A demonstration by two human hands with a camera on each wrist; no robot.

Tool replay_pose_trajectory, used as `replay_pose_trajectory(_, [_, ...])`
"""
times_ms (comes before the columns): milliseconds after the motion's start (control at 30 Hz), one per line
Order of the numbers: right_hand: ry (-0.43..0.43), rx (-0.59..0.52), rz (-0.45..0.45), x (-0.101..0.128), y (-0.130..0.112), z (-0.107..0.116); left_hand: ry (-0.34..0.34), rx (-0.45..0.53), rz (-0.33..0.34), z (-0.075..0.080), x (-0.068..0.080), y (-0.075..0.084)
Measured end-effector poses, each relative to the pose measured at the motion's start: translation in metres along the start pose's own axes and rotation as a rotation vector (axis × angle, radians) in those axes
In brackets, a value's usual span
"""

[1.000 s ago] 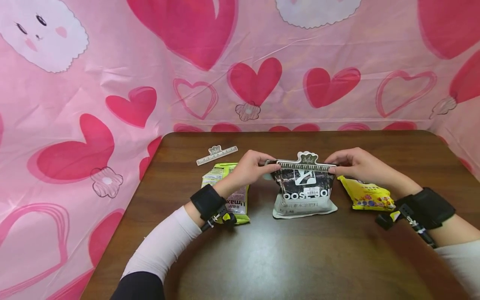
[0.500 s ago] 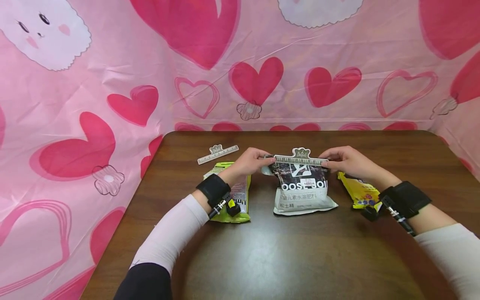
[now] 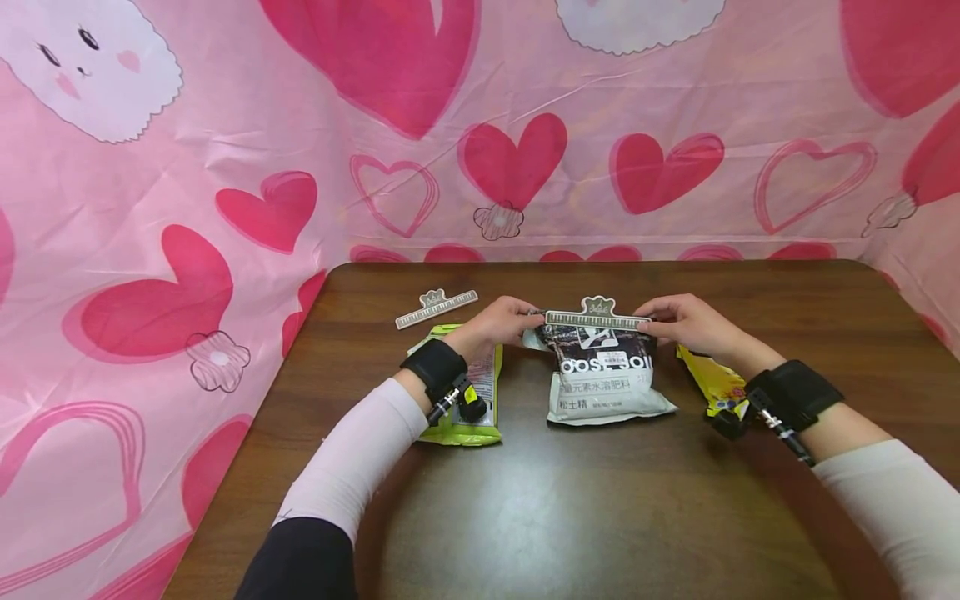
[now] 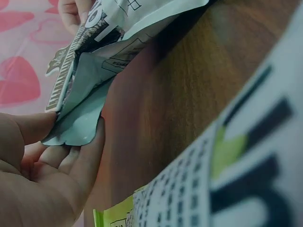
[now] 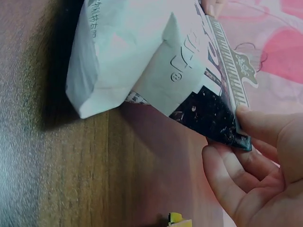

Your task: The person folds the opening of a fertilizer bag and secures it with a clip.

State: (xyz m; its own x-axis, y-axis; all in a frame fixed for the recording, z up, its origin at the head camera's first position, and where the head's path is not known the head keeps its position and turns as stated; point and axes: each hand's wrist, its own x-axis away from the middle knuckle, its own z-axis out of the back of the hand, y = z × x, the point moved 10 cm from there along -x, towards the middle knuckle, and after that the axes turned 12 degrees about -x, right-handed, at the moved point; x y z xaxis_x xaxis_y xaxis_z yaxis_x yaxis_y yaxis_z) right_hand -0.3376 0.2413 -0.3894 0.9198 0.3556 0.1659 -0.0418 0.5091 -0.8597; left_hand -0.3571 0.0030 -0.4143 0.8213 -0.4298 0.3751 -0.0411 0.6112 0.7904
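Currently left hand (image 3: 501, 323) pinches the 9 o'clock end of sealing clip (image 3: 597, 317), right hand (image 3: 686, 321) the 3 o'clock end; clip sits across the mouth of soil bag (image 3: 603, 375), table (image 3: 570, 517) centre. Judged: sealing step; next, press clip fully shut

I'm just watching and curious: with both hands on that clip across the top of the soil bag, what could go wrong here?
The clip sits on the folded top of the soil bag, with the left hand and right hand pinching its two ends. If the fold slips out, the clip may not seal it. The bag stands upright on the table, so a sideways tug might tip it. The yellow bag lies close under the right wrist and could get nudged.
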Motion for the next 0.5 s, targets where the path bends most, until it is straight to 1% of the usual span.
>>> replay_pose_trajectory(200, [0.016,0.012,-0.021,-0.003,0.002,-0.003,-0.030,-0.007,0.040,-0.005,-0.008,-0.004])
replay_pose_trajectory(367, [0.013,0.021,-0.043,-0.005,0.005,-0.007,-0.044,-0.009,0.079,-0.008,-0.014,-0.009])
replay_pose_trajectory(500, [0.022,0.045,-0.059,-0.006,0.008,-0.007,-0.051,-0.003,0.096,-0.009,-0.016,-0.011])
